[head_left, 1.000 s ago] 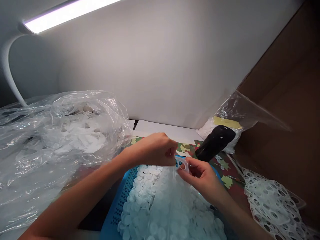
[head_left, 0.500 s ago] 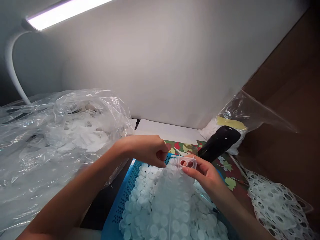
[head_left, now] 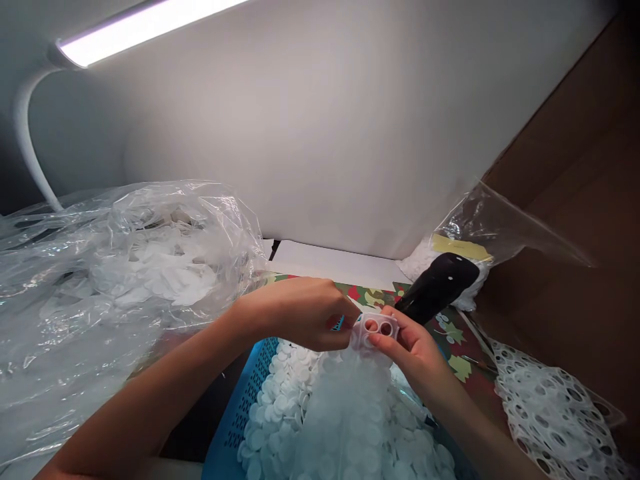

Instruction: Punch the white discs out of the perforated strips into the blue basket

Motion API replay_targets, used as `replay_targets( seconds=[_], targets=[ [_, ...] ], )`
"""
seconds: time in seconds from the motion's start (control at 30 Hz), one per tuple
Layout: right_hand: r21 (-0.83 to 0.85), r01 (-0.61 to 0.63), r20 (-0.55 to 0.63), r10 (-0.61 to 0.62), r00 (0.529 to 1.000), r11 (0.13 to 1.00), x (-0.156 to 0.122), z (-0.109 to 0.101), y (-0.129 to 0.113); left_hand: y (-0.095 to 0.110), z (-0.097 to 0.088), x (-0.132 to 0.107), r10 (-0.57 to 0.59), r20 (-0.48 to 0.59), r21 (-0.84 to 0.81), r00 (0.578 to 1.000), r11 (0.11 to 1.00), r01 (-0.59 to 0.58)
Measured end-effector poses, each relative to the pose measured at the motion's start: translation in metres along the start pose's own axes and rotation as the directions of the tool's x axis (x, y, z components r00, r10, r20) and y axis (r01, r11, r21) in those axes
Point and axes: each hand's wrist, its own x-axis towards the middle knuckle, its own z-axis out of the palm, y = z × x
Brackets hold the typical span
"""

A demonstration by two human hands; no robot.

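Over the basket, my right hand (head_left: 410,343) pinches the top end of a white plastic sheet (head_left: 345,407) of round discs, thumb in front. Two round openings show in the sheet beside the thumb. My left hand (head_left: 310,317) is closed at the sheet's upper left edge, thumb and bent fingers pressed together on it; the fingertips are partly hidden. The sheet hangs down, somewhat blurred, above a heap of loose white discs (head_left: 277,400) in a blue perforated basket (head_left: 240,407).
To the left lies a large clear plastic bag (head_left: 165,267) with white pieces inside, under a lamp (head_left: 150,30). A black cylindrical object (head_left: 440,283) rises behind my right hand. Empty perforated sheets (head_left: 560,413) are piled at right. A clear bag (head_left: 463,250) with a yellow label stands farther back.
My left hand has moved right to the sheet's edge, closing the gap to my right hand. The sheet's top end has shifted slightly right and down.
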Motion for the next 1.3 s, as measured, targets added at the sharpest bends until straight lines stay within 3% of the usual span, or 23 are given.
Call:
replay_targets(
  seconds=[0.37, 0.6, 0.77, 0.93, 1.13, 1.3],
  targets=[
    [0.101, -0.086, 0.161, 0.069, 0.985, 0.991, -0.002, 0.004, -0.009, 0.003, 0.0, 0.0, 0.004, -0.013, 0.035, 1.0, 0.999, -0.004],
    [0.065, -0.067, 0.13, 0.058, 0.99, 0.996, -0.004, 0.006, -0.01, 0.013, 0.001, 0.0, 0.043, -0.041, 0.062, 0.998, 0.997, -0.041],
    [0.088, -0.094, 0.139, 0.081, 0.987, 0.992, -0.005, 0.007, -0.008, 0.014, 0.003, 0.001, 0.072, -0.006, 0.039, 0.997, 0.997, -0.072],
    [0.06, -0.102, 0.134, 0.094, 0.987, 0.993, -0.005, 0.007, -0.009, 0.012, 0.005, 0.002, 0.015, 0.009, 0.008, 1.0, 1.0, -0.015],
    [0.093, -0.103, 0.153, 0.088, 0.984, 0.99, -0.004, 0.006, -0.007, 0.003, 0.003, 0.005, 0.069, 0.01, -0.115, 0.998, 0.991, -0.068],
    [0.059, -0.081, 0.148, 0.072, 0.986, 0.995, -0.003, 0.004, -0.005, -0.001, 0.0, 0.005, 0.045, 0.02, -0.152, 0.999, 0.987, -0.041]
  ],
)
